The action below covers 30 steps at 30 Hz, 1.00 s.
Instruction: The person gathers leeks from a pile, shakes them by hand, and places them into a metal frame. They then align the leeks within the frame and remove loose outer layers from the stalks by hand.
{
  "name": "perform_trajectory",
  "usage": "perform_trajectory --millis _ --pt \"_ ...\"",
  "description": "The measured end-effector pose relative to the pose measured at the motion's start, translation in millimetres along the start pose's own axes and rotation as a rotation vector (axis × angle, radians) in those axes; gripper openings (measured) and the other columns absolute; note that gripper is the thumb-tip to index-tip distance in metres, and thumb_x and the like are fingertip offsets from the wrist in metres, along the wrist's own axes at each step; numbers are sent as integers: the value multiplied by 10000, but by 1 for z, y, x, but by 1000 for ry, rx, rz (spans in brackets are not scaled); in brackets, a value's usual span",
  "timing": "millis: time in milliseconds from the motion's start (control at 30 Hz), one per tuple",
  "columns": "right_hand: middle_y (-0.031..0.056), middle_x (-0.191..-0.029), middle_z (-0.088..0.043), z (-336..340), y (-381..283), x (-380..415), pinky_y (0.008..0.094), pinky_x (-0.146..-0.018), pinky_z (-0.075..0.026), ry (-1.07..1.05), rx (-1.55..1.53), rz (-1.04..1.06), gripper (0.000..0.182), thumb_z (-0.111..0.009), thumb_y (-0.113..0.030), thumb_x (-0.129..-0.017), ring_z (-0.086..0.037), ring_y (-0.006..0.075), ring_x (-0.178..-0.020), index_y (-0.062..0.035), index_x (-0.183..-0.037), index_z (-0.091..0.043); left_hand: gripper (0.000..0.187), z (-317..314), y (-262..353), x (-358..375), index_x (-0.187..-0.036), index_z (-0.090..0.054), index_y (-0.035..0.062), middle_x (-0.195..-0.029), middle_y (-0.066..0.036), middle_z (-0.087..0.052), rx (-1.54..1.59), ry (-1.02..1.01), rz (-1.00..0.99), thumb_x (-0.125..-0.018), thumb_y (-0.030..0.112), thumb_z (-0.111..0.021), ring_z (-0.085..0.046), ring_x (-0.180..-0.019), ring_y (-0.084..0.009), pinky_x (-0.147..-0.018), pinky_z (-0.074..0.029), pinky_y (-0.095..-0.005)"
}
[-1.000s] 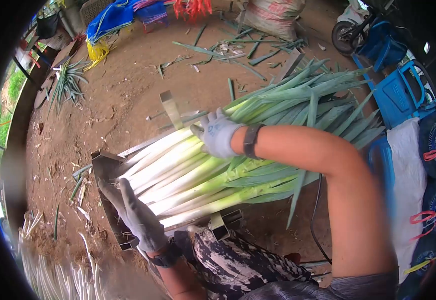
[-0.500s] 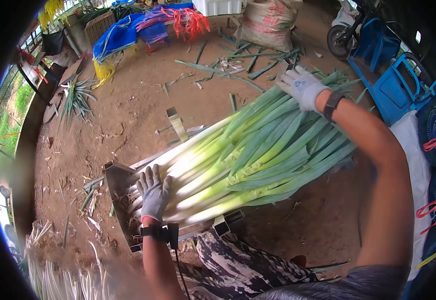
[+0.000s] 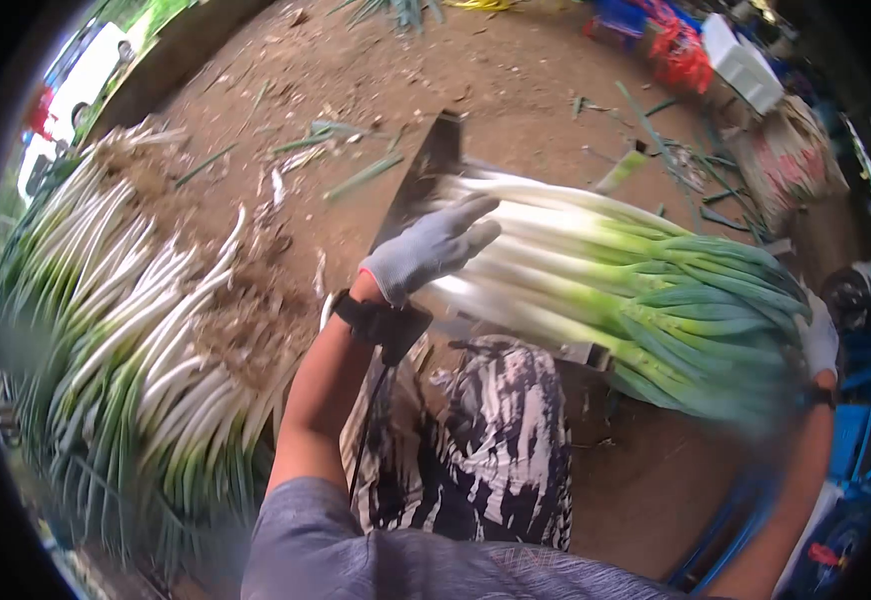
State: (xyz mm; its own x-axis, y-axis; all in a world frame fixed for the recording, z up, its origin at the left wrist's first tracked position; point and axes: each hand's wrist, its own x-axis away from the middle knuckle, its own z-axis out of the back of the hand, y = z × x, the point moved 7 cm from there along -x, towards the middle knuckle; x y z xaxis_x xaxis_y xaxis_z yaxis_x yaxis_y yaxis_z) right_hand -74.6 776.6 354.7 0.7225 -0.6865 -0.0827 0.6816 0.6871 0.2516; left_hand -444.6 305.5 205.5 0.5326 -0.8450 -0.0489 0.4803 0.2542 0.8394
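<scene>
A thick layer of long green onions [image 3: 596, 270] lies across a low metal rack, white stems to the left and green leaves to the right. My left hand [image 3: 426, 250], in a grey glove, is open over the root end, beside the rack's upright metal end plate [image 3: 426, 165]. Its fingers are stretched out over the white stems. At the far leaf tips is my gloved right hand [image 3: 820, 335], against the right side of the leaves. Leaves and blur hide most of its fingers.
A large pile of green onions [image 3: 146, 330] covers the ground on the left. Cut leaf scraps [image 3: 364, 176] lie on the dirt floor. A woven sack [image 3: 786, 165], a white box [image 3: 741, 65] and red ties [image 3: 681, 55] are at the upper right; a blue vehicle [image 3: 864, 440] stands right.
My view has swung left, bringing the ground pile fully into sight. My right hand has shifted from the top of the leaves to their outer ends. My left hand stays near the root end.
</scene>
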Motion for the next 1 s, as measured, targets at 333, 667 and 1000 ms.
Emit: perform_trajectory --millis 333,667,1000 --pt "167 -1374 -486 18 -295 106 327 -1079 -330 -346 -774 201 535 -489 -273 -948 -451 250 -1282 43 -1376 -432 495 38 -188 411 -1284 -550 20 -1271 -224 -575 -81 489 1076 -929 362 -505 -525 -1221 -346 -1031 -395 -382" --pt "139 -1315 -517 7 -370 116 309 -981 -412 -400 -743 168 456 -441 -246 -985 -513 222 -1174 32 -1347 -460 886 -176 -298 531 -1432 -338 17 -1467 -217 -358 -115 215 1356 -748 423 -729 -363 -1350 -340 -1117 -306 -377" --pt "108 -1211 -557 -55 -314 80 274 -790 -531 -306 -710 450 378 -475 -146 -968 -563 194 -1059 6 -1314 -499 337 -185 -323 459 -1148 -566 97 -1094 -143 -621 -232 465 1380 -814 142 -577 -613 -1021 -315 -858 -490 -430"
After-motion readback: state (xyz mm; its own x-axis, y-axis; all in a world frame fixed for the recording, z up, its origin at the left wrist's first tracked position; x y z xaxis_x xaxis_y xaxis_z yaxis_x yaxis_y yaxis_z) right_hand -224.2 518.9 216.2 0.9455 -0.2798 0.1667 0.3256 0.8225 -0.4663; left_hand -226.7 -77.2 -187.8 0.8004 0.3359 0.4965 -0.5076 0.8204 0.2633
